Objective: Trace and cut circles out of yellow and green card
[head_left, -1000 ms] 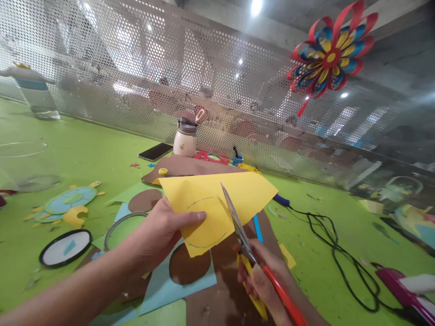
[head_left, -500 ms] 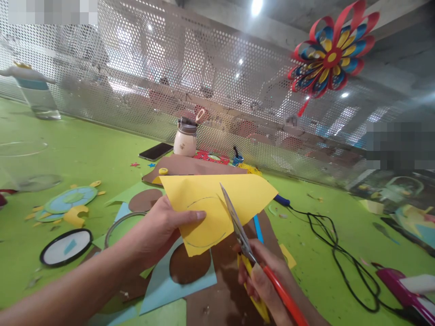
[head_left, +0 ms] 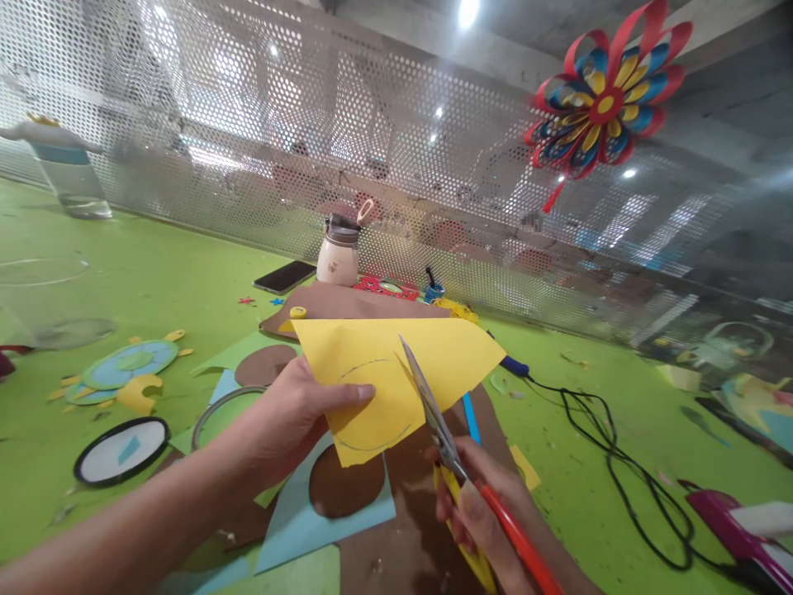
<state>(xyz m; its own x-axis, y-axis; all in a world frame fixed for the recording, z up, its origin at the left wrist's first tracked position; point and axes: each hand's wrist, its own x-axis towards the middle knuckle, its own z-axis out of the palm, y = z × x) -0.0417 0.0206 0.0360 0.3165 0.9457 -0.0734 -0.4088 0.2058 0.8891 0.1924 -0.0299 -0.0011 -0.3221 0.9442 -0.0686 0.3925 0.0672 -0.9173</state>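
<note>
A yellow sheet of paper (head_left: 446, 351) with a circle drawn on it is pinched in my left hand (head_left: 303, 413), the thumb flat on top inside the outline. In my right hand (head_left: 483, 504) is a pair of scissors (head_left: 437, 421) with one red and one yellow handle. One blade lies over the front of the sheet, along the right side of the drawn circle; the other is hidden behind the paper. Beneath the sheet lie light blue paper (head_left: 291, 529) with a round hole and brown paper (head_left: 409, 537).
A glue gun (head_left: 737, 521) with a looping black cord lies at the right. A jar (head_left: 338, 256) and a phone (head_left: 285, 277) stand and lie at the back. Leftward are a black-rimmed disc (head_left: 122, 450), a paper turtle (head_left: 130, 366) and a clear cup (head_left: 55, 306).
Almost nothing differs. Both hands, the yellow paper and the scissors keep nearly the same position.
</note>
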